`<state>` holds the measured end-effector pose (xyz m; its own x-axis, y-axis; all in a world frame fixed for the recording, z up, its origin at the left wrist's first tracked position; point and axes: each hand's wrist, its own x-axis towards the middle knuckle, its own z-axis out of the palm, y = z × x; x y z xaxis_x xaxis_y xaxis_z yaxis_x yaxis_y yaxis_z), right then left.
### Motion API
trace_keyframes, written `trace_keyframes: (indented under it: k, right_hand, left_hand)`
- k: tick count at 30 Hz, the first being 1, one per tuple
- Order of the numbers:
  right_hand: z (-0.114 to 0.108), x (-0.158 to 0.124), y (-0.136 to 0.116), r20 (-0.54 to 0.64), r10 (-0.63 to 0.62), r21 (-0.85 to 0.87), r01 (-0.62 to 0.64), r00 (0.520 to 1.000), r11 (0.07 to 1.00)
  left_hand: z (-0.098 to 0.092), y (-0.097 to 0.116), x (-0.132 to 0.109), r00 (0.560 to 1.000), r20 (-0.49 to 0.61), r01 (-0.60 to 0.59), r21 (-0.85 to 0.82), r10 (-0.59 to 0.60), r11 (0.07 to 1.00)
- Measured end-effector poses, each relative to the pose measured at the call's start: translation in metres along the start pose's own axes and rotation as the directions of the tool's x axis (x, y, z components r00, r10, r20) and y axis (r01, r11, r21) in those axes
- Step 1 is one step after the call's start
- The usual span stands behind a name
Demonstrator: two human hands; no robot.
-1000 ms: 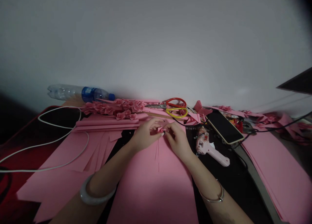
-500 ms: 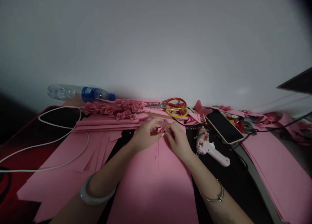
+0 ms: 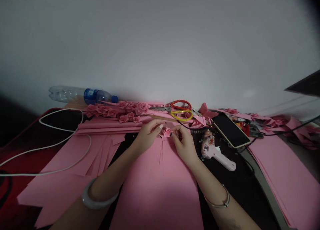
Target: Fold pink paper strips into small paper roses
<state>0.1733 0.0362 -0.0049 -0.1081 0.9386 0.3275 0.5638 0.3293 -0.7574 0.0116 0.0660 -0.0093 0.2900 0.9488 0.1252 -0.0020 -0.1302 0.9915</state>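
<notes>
A small pink paper rose [image 3: 167,132] sits between my hands, just above a large pink paper sheet [image 3: 157,190] with slits cut in it. My left hand [image 3: 148,136] holds the rose's left side, with its fingertips reaching in from the left. My right hand [image 3: 183,144] pinches the right side, and its fingers hide part of the bloom. A pale bangle [image 3: 98,194] circles my left wrist, and a thin silver bangle [image 3: 217,197] circles my right.
Behind my hands lie a row of finished paper roses [image 3: 120,111] and red-and-yellow-handled scissors [image 3: 181,109]. A plastic water bottle [image 3: 82,95] lies at the back left. To the right are a pink glue gun [image 3: 215,152] and a black phone [image 3: 230,130]. A white cable [image 3: 45,153] loops on the left.
My hands have drawn slightly apart, and more of the rose now shows between them. The rose has shifted slightly up and to the right.
</notes>
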Motion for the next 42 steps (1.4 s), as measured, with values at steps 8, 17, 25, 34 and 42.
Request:
trace_keyframes:
  k: [8,17,25,34,42]
  right_hand:
    - [0.0033,-0.0006,0.0013,-0.026,0.059,-0.010,-0.059,0.998,0.998]
    - [0.0038,-0.0017,0.0000,0.001,0.067,-0.019,-0.067,0.998,0.998]
    - [0.0033,-0.0006,-0.0026,0.001,0.059,0.003,-0.059,0.998,0.998]
    - [0.0040,-0.0007,-0.0018,0.004,0.064,0.006,-0.064,0.998,0.998]
    - [0.0036,-0.0010,-0.0020,0.003,0.063,0.008,-0.063,0.998,0.998]
  left_hand:
    - [0.0006,-0.0008,0.0002,1.000,0.005,0.014,-0.001,-0.014,1.000]
    - [0.0017,-0.0011,-0.0003,0.999,0.054,-0.006,0.112,0.000,0.994]
    - [0.0014,0.0018,-0.0013,0.996,0.093,-0.018,0.150,0.004,0.988]
    - [0.0014,0.0024,-0.0008,0.996,0.084,-0.025,0.166,0.011,0.986]
    - [0.0018,0.0034,-0.0018,0.997,0.073,-0.015,0.176,0.002,0.984]
